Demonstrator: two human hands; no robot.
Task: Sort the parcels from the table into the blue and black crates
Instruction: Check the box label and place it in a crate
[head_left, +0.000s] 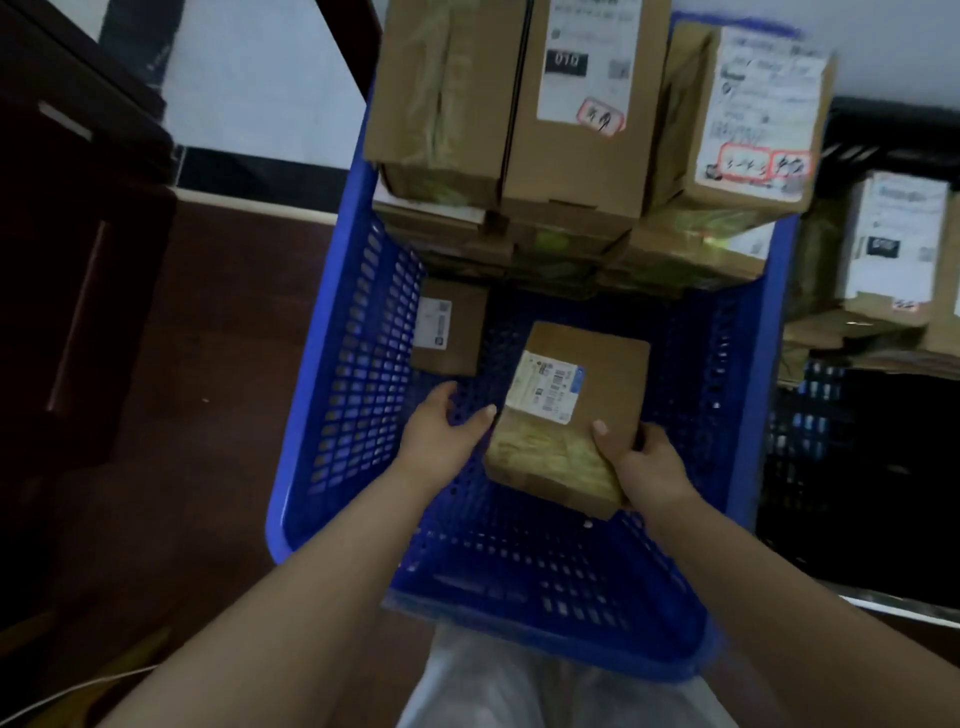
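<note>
Low inside the blue crate (332, 415), the small stiff parcel (566, 415) looks light; right hand (649, 462) pinches its five-o'clock corner, left hand (441, 431) spread, thumb touching its nine-o'clock edge.

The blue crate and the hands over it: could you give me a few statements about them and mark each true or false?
1. The right hand grips the small parcel at its near right corner. True.
2. The left hand is closed round that parcel too. False: its fingers are spread, with only the thumb tip at the parcel's left edge.
3. Stacked boxes fill the far end of the blue crate. True.
4. The parcel's white label faces down. False: it faces up.
5. The black crate holds nothing. False: labelled boxes sit in it.
</note>
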